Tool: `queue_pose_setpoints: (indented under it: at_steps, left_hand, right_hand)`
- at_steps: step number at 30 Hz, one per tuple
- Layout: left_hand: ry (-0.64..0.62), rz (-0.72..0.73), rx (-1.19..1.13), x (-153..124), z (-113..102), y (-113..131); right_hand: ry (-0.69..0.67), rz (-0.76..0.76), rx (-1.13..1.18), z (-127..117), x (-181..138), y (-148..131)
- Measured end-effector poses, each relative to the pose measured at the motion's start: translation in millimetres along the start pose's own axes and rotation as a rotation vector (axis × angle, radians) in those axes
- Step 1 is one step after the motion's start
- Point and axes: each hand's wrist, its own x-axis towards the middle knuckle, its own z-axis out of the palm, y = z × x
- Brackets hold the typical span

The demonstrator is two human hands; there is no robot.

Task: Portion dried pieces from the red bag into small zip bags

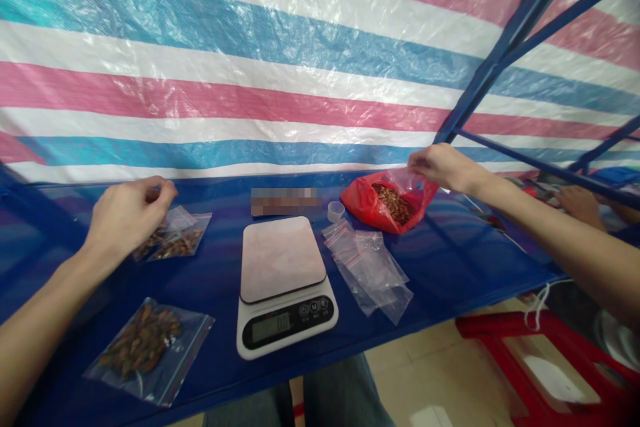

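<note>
My right hand (pixel 443 165) is closed, its fingertips pinching thin, pinkish see-through plastic at the upper rim of a red plastic bag (pixel 363 197). Small brown dried pieces (pixel 395 203) fill the mouth of that bag. On the left, my left hand (pixel 133 217) hovers over small clear zip bags (pixel 187 237) with brown pieces inside. Its thumb and fingers are drawn together; anything between them is hidden. A white kitchen scale (pixel 283 260) stands between the hands, its platform bare and its display apparently at zero.
Flat clear zip bags (pixel 373 273) lie right of the scale, near a small clear cup (pixel 335 211). A fuller zip bag (pixel 143 340) rests at the front left of the blue table (pixel 225 373). A red stool (pixel 500 347) and another person's hand (pixel 580 203) are at right.
</note>
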Motion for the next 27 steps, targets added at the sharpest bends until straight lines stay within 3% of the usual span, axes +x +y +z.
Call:
queue_pose_setpoints:
  at_steps: [8, 13, 16, 19, 23, 27]
  left_hand:
    - [0.011, 0.0, 0.028, -0.6, -2.4, 1.1]
    - [0.015, 0.08, 0.005, -4.9, -5.5, -0.8]
    - [0.012, 0.043, -0.008, -5.9, -7.0, 0.2]
    - [0.005, 0.056, -0.032, -7.1, -8.2, 1.5]
    - [0.015, 0.074, -0.069, -8.6, -7.4, -2.2]
    - [-0.051, 0.12, -0.098, -2.8, -1.2, -10.4]
  right_hand:
    - [-0.014, 0.067, -0.058, -12.4, -9.2, -10.3]
    - [0.227, 0.09, 0.015, -19.8, -56.0, -64.5]
    - [0.244, -0.183, 0.094, 5.5, -101.2, -112.2]
    - [0.159, -0.315, 0.156, 44.8, -142.0, -146.2]
    - [-0.027, -0.267, 0.252, 80.4, -173.2, -159.4]
    - [-0.092, -0.258, 0.303, 87.8, -177.2, -156.4]
